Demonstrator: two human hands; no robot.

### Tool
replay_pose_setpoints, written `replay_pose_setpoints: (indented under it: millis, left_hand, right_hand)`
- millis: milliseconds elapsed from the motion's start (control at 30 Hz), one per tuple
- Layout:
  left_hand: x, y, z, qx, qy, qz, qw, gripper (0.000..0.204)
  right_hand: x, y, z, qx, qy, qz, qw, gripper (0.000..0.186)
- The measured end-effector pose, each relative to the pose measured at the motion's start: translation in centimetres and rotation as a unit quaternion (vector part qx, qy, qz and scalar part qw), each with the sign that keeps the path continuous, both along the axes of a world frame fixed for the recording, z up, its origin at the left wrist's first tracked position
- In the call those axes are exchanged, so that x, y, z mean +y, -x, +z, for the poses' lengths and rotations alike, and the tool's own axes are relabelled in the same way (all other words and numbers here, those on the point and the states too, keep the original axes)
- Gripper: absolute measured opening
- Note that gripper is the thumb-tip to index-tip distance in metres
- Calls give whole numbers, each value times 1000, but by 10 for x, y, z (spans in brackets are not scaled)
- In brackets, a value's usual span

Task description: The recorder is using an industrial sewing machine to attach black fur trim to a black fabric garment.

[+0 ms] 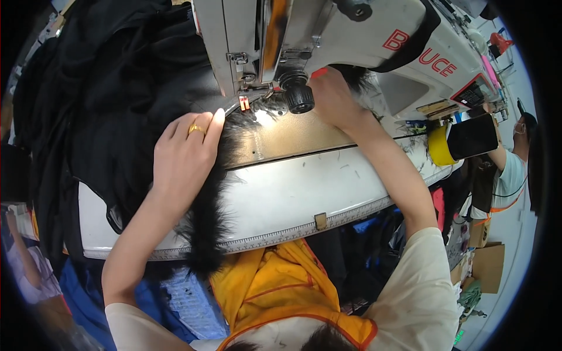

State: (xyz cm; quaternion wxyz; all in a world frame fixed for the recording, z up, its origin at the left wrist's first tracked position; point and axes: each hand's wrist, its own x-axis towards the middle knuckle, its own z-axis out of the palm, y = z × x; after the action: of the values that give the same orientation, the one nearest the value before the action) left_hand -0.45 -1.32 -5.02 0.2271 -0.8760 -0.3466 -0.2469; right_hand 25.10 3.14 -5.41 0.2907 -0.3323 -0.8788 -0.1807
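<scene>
Black fur trim (205, 222) lies pressed flat under the open left hand (184, 161), steadying it at the presser foot (244, 102), while the right hand (331, 96), grip hidden, reaches behind the sewing machine (351, 35).

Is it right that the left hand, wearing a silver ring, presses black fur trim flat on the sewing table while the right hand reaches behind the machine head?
Not quite: the head view shows the ring on the left hand is gold, not silver. The rest holds: that hand presses the black fur trim on the sewing table, and the right hand reaches behind the machine head.
</scene>
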Motion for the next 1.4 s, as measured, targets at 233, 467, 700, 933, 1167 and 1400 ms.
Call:
replay_pose_setpoints:
  millis: [233,467,700,933,1167,1400]
  left_hand:
    - [53,3,14,37,96,43,994,11]
    - [-39,2,-1,89,36,27,995,39]
    - [47,48,15,59,84,-173,980,29]
    - [-27,52,42,27,142,32,989,58]
    - [-18,136,26,115,189,189,957,74]
    - [142,171,50,327,-60,157,930,54]
  right_hand:
    - [10,-6,-1,-107,-8,-102,989,28]
    - [-88,-15,5,-177,96,-120,972,62]
    - [-90,35,22,-191,74,-101,974,57]
    - [-71,38,26,-226,40,-20,973,36]
    - [-49,20,12,-6,255,63,965,43]
    - [-49,23,6,17,311,57,948,53]
